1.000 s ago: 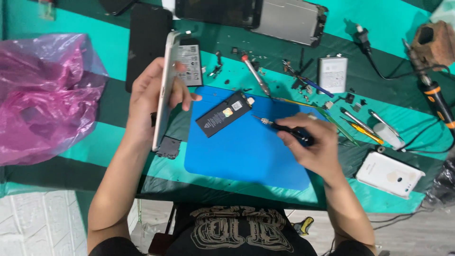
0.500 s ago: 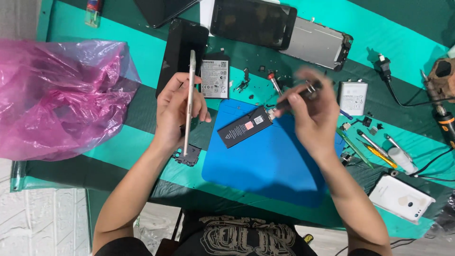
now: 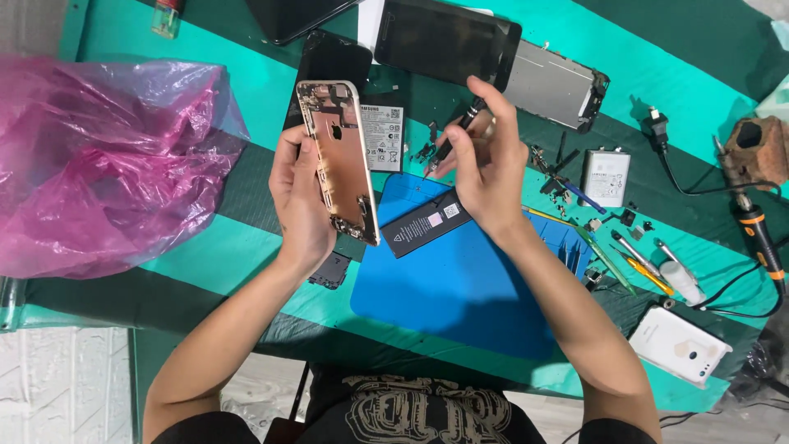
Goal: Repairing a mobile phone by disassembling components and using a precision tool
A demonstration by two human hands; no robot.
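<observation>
My left hand grips an opened phone body with a rose-gold frame, its bare inside facing the camera and tilted upright above the table. My right hand holds a thin black screwdriver, its tip pointing down-left toward small parts on the green cloth. A black phone battery lies on the blue work mat just under my right wrist. The two hands are apart.
A pink plastic bag fills the left. Dark phone screens and a metal chassis lie at the back. A silver battery, tweezers, a white phone and a soldering iron sit at the right.
My left hand turned the phone body from edge-on so its open inside faces up. My right hand rose from the blue mat with the screwdriver and moved back toward the small parts.
</observation>
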